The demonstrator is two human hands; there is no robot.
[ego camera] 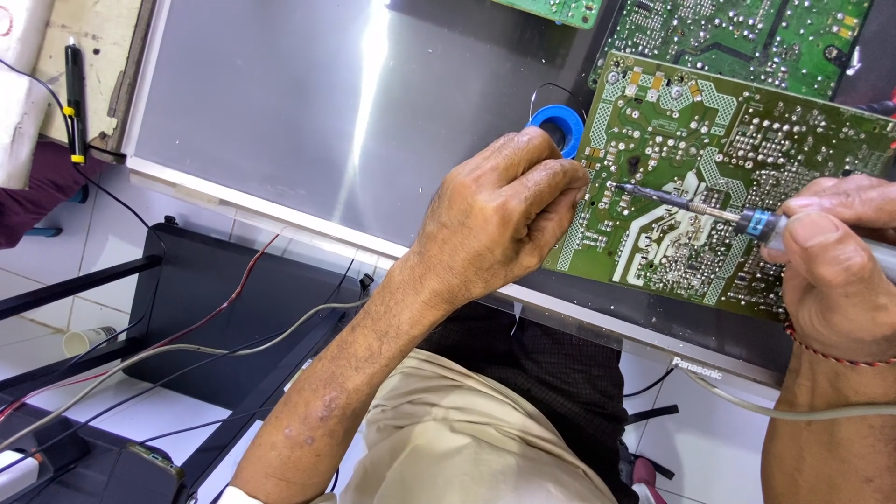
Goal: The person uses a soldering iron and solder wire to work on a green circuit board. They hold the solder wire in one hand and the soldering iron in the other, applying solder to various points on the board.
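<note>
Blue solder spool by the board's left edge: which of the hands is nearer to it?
Left. The left hand is curled right beside the blue solder spool, partly covering it. The right hand is across the green circuit board, holding the soldering iron.

Left hand [499,219] fisted; right hand [835,271] fingers curled, gripping.

Our left hand [499,219] and forearm are bare, with no sleeve; our right hand [835,271] wears a thin red cord bracelet [826,350] at the wrist, and light khaki trousers [457,439] cover our lap
</note>
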